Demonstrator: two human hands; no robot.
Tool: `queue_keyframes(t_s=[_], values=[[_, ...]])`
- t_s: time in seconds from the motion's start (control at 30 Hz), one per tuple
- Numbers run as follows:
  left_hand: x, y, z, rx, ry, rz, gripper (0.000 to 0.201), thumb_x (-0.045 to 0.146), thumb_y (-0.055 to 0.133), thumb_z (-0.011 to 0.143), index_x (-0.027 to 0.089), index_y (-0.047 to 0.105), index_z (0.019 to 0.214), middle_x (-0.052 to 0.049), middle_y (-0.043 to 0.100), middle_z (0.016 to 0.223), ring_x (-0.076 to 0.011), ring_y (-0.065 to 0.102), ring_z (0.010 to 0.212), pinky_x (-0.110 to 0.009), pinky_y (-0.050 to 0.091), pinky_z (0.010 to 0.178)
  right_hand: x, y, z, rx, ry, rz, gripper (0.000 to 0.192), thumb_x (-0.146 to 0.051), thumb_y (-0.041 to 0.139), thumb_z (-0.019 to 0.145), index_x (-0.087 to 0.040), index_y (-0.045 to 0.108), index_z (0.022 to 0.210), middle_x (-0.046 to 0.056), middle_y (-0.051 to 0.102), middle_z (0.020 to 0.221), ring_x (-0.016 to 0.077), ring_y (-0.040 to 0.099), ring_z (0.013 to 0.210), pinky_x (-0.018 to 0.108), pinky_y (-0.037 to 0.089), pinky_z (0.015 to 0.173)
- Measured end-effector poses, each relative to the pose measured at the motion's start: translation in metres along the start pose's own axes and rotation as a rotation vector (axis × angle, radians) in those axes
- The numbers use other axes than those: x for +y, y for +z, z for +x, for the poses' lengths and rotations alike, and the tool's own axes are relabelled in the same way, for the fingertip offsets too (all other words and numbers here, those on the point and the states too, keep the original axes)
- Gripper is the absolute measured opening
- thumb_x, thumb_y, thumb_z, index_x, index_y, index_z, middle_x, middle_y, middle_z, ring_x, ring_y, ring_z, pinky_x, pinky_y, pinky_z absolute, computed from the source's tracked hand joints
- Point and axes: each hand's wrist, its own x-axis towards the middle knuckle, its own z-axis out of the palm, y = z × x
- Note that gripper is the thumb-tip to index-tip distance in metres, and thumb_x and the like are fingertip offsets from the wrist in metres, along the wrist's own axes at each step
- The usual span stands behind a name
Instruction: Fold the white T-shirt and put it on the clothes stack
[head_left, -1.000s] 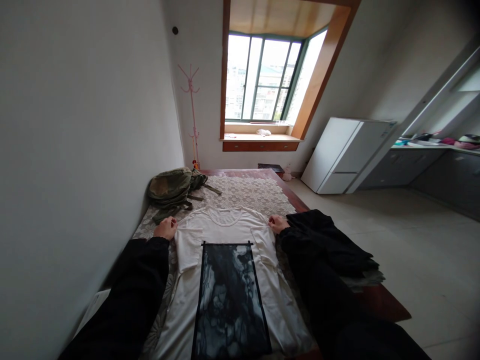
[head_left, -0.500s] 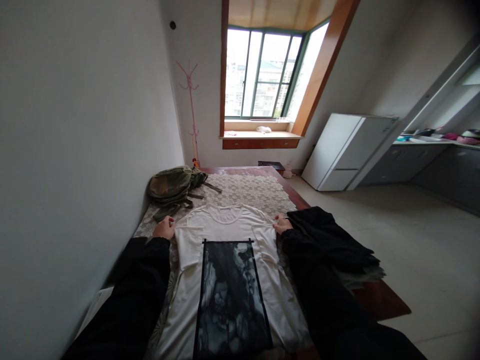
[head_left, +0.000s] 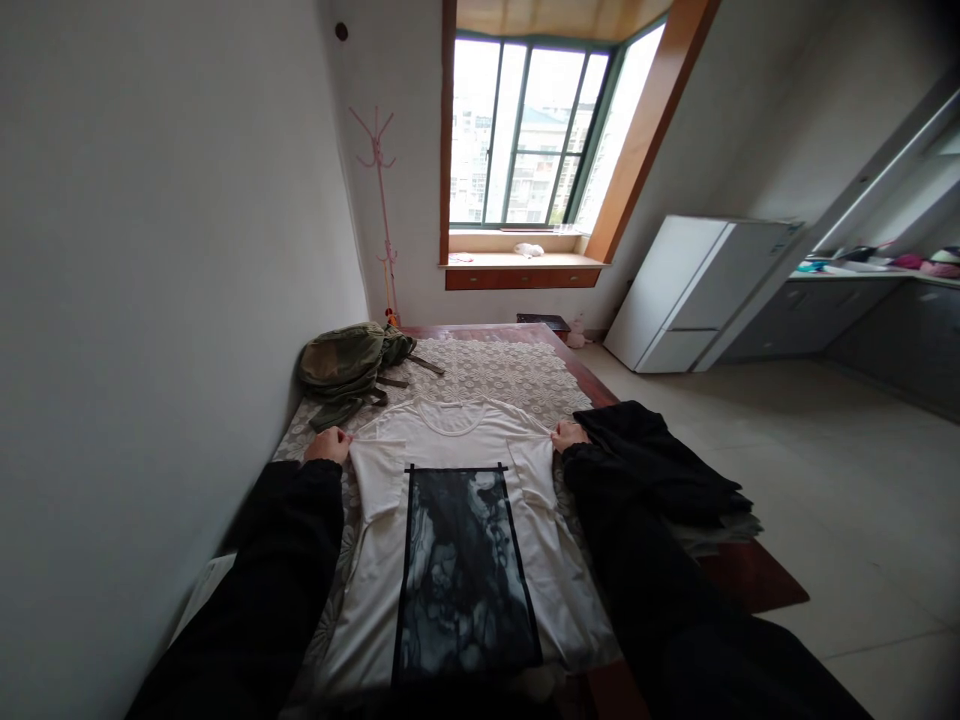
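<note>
Bed-spread T-shirt [head_left: 450, 450] pinched between left hand [head_left: 328, 445], right hand [head_left: 568, 436]

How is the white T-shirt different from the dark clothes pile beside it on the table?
The white T-shirt lies spread flat; the dark clothes pile is bunched. The T-shirt carries a dark printed panel; the pile looks plain. The left hand and right hand grip the T-shirt's shoulders, not the pile. Both rest on the table.

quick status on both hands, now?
Left hand: closed, pinching the left shoulder edge of the white T-shirt.
Right hand: closed, pinching the T-shirt's right shoulder edge, beside the black garment.
</note>
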Motion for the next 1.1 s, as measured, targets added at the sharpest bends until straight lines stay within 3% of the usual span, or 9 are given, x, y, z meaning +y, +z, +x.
queue_keyframes(t_s=[0.13, 0.27, 0.33, 0.43, 0.53, 0.63, 0.87, 1.1], values=[[0.004, -0.005, -0.007, 0.007, -0.014, 0.002, 0.034, 0.045, 0.046, 0.096, 0.021, 0.068, 0.106, -0.015, 0.075, 0.112, -0.032, 0.068, 0.109, -0.036, 0.049, 0.081, -0.004, -0.009, -0.008, -0.023, 0.012, 0.013, 0.03, -0.037, 0.064, 0.093, -0.015, 0.071, 0.111, 0.019, 0.072, 0.113, 0.0276, 0.069, 0.104, 0.033, 0.05, 0.087], [-0.001, -0.018, -0.028, -0.051, -0.022, 0.0, 0.045, 0.054, 0.038, 0.097, 0.02, 0.068, 0.103, -0.016, 0.076, 0.108, -0.0322, 0.069, 0.105, -0.035, 0.048, 0.075, 0.002, -0.013, -0.032, -0.14, -0.019, 0.057, 0.043, -0.053, 0.053, 0.098, -0.015, 0.072, 0.093, 0.015, 0.075, 0.087, 0.0226, 0.071, 0.078, 0.029, 0.051, 0.07], [-0.008, -0.02, -0.052, -0.124, 0.004, -0.004, 0.047, 0.06, 0.043, 0.094, 0.022, 0.07, 0.091, -0.012, 0.077, 0.099, -0.0301, 0.071, 0.097, -0.033, 0.046, 0.07, 0.011, -0.009, -0.054, -0.225, -0.059, 0.081, 0.05, -0.06, 0.05, 0.098, -0.017, 0.07, 0.08, 0.01, 0.073, 0.073, 0.0194, 0.068, 0.064, 0.027, 0.048, 0.06], [-0.018, -0.016, -0.103, -0.225, 0.063, -0.008, 0.044, 0.066, 0.054, 0.086, 0.025, 0.069, 0.079, -0.006, 0.078, 0.09, -0.0258, 0.071, 0.087, -0.031, 0.044, 0.066, 0.024, 0.001, -0.094, -0.281, -0.156, 0.084, 0.048, -0.064, 0.062, 0.089, -0.02, 0.065, 0.07, 0.006, 0.072, 0.072, 0.0186, 0.067, 0.067, 0.025, 0.043, 0.058], [-0.019, -0.012, -0.15, -0.234, 0.107, 0.003, 0.042, 0.068, 0.059, 0.081, 0.027, 0.069, 0.084, -0.004, 0.077, 0.092, -0.0252, 0.07, 0.088, -0.031, 0.041, 0.066, 0.03, 0.011, -0.129, -0.21, -0.29, 0.019, 0.048, -0.067, 0.066, 0.084, -0.022, 0.061, 0.069, 0.006, 0.072, 0.077, 0.0212, 0.068, 0.076, 0.027, 0.037, 0.059], [-0.012, -0.014, -0.177, -0.229, 0.12, 0.003, 0.04, 0.066, 0.065, 0.079, 0.028, 0.066, 0.089, -0.003, 0.077, 0.095, -0.0246, 0.07, 0.088, -0.032, 0.04, 0.067, 0.029, 0.018, -0.154, -0.127, -0.319, -0.058, 0.047, -0.068, 0.06, 0.087, -0.024, 0.059, 0.073, 0.006, 0.072, 0.079, 0.0236, 0.068, 0.078, 0.029, 0.035, 0.059], [-0.012, -0.013, -0.191, -0.116, 0.126, -0.025, 0.013, 0.039, 0.055, 0.09, 0.028, 0.059, 0.087, -0.002, 0.075, 0.092, -0.0223, 0.069, 0.088, -0.03, 0.039, 0.067, 0.036, 0.029, -0.178, -0.029, -0.207, -0.166, 0.022, -0.043, 0.054, 0.096, -0.026, 0.059, 0.084, 0.009, 0.074, 0.087, 0.0265, 0.071, 0.083, 0.03, 0.034, 0.061], [-0.032, -0.011, -0.19, -0.088, 0.056, 0.01, 0.013, 0.039, 0.051, 0.092, 0.028, 0.058, 0.089, -0.003, 0.076, 0.093, -0.0239, 0.07, 0.085, -0.03, 0.038, 0.066, 0.056, 0.032, -0.178, 0.023, -0.101, -0.08, 0.016, -0.041, 0.055, 0.096, -0.026, 0.06, 0.094, 0.008, 0.074, 0.09, 0.0243, 0.07, 0.08, 0.028, 0.032, 0.058]])
